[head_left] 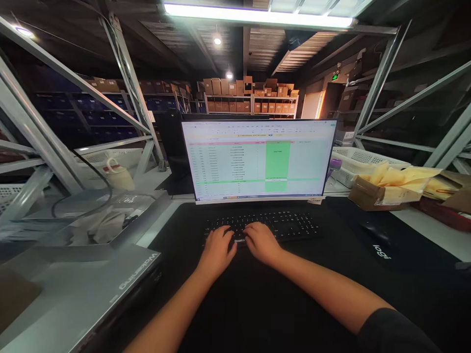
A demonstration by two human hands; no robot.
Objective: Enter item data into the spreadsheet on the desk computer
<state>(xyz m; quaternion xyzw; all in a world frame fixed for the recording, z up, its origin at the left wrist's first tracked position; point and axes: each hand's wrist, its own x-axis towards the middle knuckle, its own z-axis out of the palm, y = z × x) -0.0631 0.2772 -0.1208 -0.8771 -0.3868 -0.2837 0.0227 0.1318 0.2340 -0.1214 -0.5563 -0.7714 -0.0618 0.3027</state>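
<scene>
Both of my hands rest on a black keyboard [294, 226] with white lettering. My left hand [218, 246] lies over its left part, fingers spread and slightly curved on the keys, thumb toward the middle. Over the middle keys is my right hand [262, 241], its fingers bent and apart, pointing left. Neither hand holds anything. Behind the keyboard stands a monitor [235, 162] showing a spreadsheet with a green column and a green highlighted row. A black mouse [375, 233] sits to the right on a dark mouse pad [353, 220], out of my right hand's reach at this moment.
At right, a cardboard box [380, 193] holds yellowish envelopes, with a white basket [371, 156] behind. To the left are a grey box [121, 279] with printed lettering and a tray [106, 228] of wrapped items. Metal frame posts [128, 83] flank the desk; shelves of cartons [253, 93] stand beyond.
</scene>
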